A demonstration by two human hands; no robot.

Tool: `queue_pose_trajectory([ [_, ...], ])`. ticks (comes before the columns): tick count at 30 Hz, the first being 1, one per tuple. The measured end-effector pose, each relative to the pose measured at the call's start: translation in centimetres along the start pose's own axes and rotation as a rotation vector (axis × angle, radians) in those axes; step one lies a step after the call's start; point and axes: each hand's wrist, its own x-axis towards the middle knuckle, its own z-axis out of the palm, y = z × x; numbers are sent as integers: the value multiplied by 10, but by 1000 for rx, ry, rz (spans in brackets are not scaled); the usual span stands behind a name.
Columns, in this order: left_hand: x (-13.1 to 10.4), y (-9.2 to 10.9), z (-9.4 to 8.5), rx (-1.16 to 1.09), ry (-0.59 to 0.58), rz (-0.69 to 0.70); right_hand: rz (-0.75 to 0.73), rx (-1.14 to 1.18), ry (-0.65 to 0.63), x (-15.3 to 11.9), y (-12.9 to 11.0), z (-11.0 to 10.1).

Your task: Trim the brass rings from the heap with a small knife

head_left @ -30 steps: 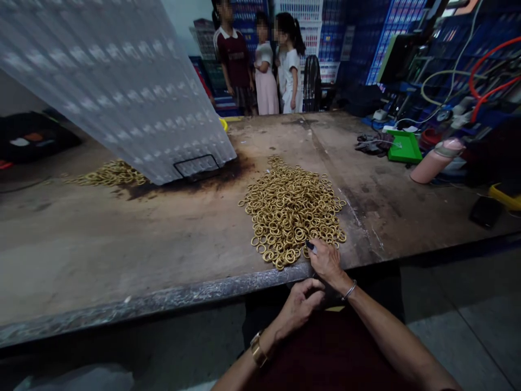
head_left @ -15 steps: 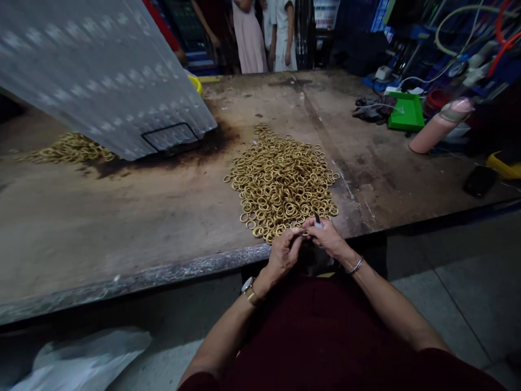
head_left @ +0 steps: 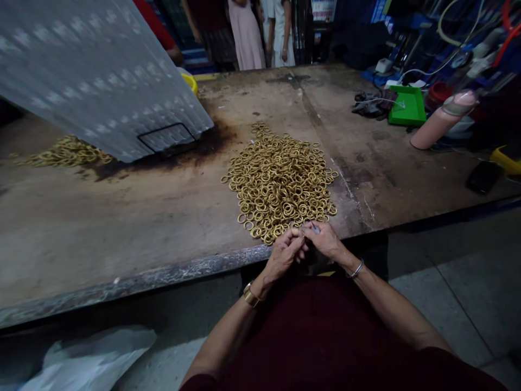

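Observation:
A heap of brass-coloured rings (head_left: 285,179) lies on the worn wooden table (head_left: 163,217), reaching close to its front edge. Just at the near side of the heap, my left hand (head_left: 287,250) has its fingertips pinched together; whatever lies between them is too small to make out. Touching it from the right, my right hand (head_left: 325,239) is closed around a small tool with a pale handle (head_left: 315,229) and a dark thin tip. The fingertips of both hands meet over the table edge.
A large grey ribbed panel (head_left: 106,76) leans over the table at the left, with more rings (head_left: 67,152) beside it. At the right are a green tray (head_left: 407,106), a pink bottle (head_left: 443,120) and a black object (head_left: 483,177). People stand beyond the table.
My left wrist has turned, and its fingers have curled in more. The tool in my right hand has tilted, its dark tip now lower. The view has shifted slightly.

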Motion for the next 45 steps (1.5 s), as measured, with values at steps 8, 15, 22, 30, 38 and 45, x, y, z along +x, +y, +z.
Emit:
queue_pose_trajectory([
  [8,-2,-2,1,-213,8,-2,-81,-108,133,0,9,-2],
  [15,-2,-5,0,-210,41,24,-373,-550,0,-10,21,-3],
  [22,-2,-9,-2,-170,37,7,-399,-738,-36,-11,19,-2],
  [30,-4,-9,-1,-162,44,13,-341,-804,-62,-14,14,-1],
  [38,-8,-10,-2,-148,47,70,-233,-875,-132,-18,3,-1],
  [45,-29,0,1,-403,-129,-2,-162,-900,76,-6,14,-11],
])
